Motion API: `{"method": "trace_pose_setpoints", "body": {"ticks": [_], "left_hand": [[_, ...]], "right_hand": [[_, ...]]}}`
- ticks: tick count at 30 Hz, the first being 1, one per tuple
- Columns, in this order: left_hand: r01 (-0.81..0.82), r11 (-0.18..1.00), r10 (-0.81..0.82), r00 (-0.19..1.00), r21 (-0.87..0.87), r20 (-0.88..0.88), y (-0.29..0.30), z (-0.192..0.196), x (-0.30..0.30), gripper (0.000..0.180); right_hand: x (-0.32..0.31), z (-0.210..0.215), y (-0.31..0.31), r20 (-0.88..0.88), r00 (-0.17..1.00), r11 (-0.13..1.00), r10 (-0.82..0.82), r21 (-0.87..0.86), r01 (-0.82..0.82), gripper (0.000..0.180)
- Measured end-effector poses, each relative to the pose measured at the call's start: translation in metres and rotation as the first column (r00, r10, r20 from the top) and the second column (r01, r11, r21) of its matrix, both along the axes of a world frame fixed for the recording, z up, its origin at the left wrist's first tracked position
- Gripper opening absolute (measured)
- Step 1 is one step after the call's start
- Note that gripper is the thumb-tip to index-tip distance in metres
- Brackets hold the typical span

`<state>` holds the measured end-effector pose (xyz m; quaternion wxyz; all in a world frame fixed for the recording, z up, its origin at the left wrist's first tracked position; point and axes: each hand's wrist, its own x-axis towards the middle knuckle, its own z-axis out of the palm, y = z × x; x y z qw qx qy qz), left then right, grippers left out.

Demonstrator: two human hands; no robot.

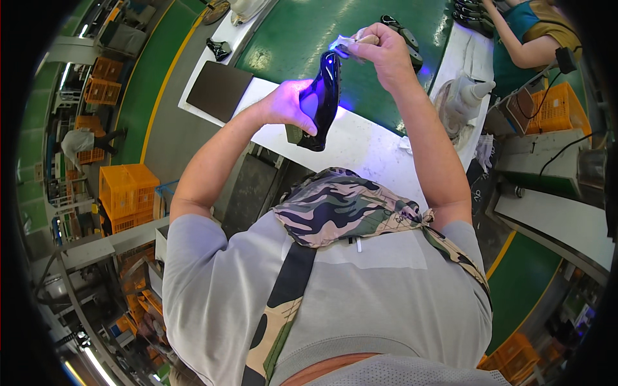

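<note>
My left hand (288,105) grips a glossy black shoe (328,90), its tip pointing up and away from me. Bluish-violet light falls on the shoe and on my left fingers. Just beyond the shoe's upper end, my right hand (383,53) pinches a crumpled whitish cloth (342,45). The cloth is close to the shoe's tip; whether they touch I cannot tell. Both hands are above the near edge of a green belt (283,48) and a white bench edge (360,145). Behind my right hand, dark shoes (402,38) lie on the belt.
A brown board (220,90) and a small dark shoe (219,49) rest on the left of the bench. At the right stand a translucent bottle (465,95) and an orange crate (559,108). A co-worker's arm (518,48) reaches toward black shoes (473,16) at the upper right.
</note>
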<state>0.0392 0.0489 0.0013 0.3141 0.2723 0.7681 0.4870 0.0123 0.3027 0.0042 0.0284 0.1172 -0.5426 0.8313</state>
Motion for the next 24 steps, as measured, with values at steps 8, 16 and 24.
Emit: {"method": "trace_pose_setpoints", "body": {"ticks": [8, 16, 24], "left_hand": [[0.058, 0.998, -0.057, 0.994, -0.005, 0.096, 0.000, 0.004, 0.006, 0.074], [-0.038, 0.998, 0.018, 0.953, 0.058, 0.302, 0.002, 0.004, 0.020, 0.070], [-0.248, 0.947, 0.114, 0.852, 0.202, 0.510, -0.010, -0.023, 0.025, 0.057]], "right_hand": [[0.003, -0.004, 0.003, 0.001, 1.000, 0.999, 0.031, -0.039, -0.031, 0.018], [0.014, -0.005, 0.001, -0.130, 0.991, 0.998, 0.011, 0.061, -0.003, 0.019], [0.039, -0.021, -0.015, -0.085, 0.980, 0.982, 0.182, 0.067, -0.177, 0.016]]}}
